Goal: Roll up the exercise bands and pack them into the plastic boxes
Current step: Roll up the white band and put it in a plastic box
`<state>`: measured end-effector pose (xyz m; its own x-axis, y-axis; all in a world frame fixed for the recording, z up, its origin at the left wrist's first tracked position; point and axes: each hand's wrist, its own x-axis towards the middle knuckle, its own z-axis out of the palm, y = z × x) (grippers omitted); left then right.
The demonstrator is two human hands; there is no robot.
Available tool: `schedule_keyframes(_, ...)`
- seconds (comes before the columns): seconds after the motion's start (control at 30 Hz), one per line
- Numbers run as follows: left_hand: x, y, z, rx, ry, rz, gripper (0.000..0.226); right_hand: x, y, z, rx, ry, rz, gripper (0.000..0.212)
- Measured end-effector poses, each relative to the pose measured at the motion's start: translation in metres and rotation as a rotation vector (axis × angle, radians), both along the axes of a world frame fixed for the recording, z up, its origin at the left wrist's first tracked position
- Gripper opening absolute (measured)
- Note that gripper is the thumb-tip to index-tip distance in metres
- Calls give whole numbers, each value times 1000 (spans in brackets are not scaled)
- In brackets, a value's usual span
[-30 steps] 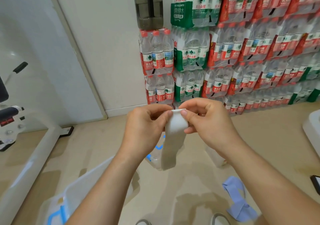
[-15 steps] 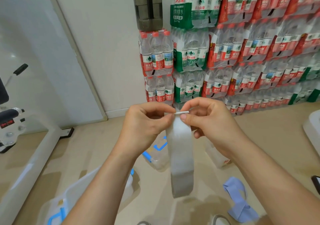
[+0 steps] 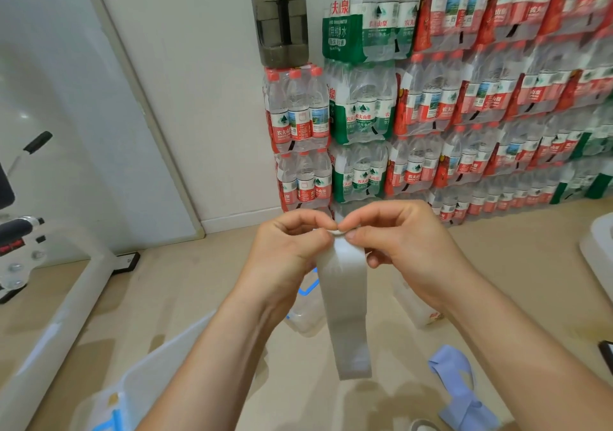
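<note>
The left hand (image 3: 292, 248) and right hand (image 3: 398, 241) both have their grip pinched on the top end of the grey exercise band (image 3: 348, 314), rest of it just dangling over the floor (image 3: 199, 298). A clear plastic box (image 3: 303, 318) sits behind it, and a blue band (image 3: 457, 387) lies lower right.

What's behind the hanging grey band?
A clear plastic box with a blue latch on the floor, showing left of the grey band. The band and left hand cover the rest; contents can't be told.
</note>
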<state>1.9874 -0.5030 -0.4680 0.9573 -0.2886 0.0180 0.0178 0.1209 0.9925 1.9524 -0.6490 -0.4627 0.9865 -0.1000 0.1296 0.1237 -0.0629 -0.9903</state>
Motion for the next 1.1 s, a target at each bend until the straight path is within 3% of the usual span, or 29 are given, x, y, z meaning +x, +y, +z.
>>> schedule_keyframes(0.13,1,4,-1,-69,89,-84,5,1,-1,0,-80,-71,-90,25)
schedule_keyframes(0.23,4,7,0,-79,105,-74,15,-1,0,1,-133,-103,-113,24)
schedule_keyframes(0.37,3,6,0,-48,112,-15,8,1,0,0,-174,-74,-83,26)
schedule_keyframes(0.53,4,3,-1,-51,105,75,12,2,-6,-1,8,50,55,21)
schedule_keyframes(0.73,2,3,0,19,18,90,14,4,-7,-5,3,154,-23,10)
schedule_keyframes(0.9,1,3,0,153,-68,24,10,2,-8,-4,-77,95,-38,9)
schedule_keyframes(1.1,0,8,2,167,-50,-11,7,1,-9,-3,-158,15,-53,12)
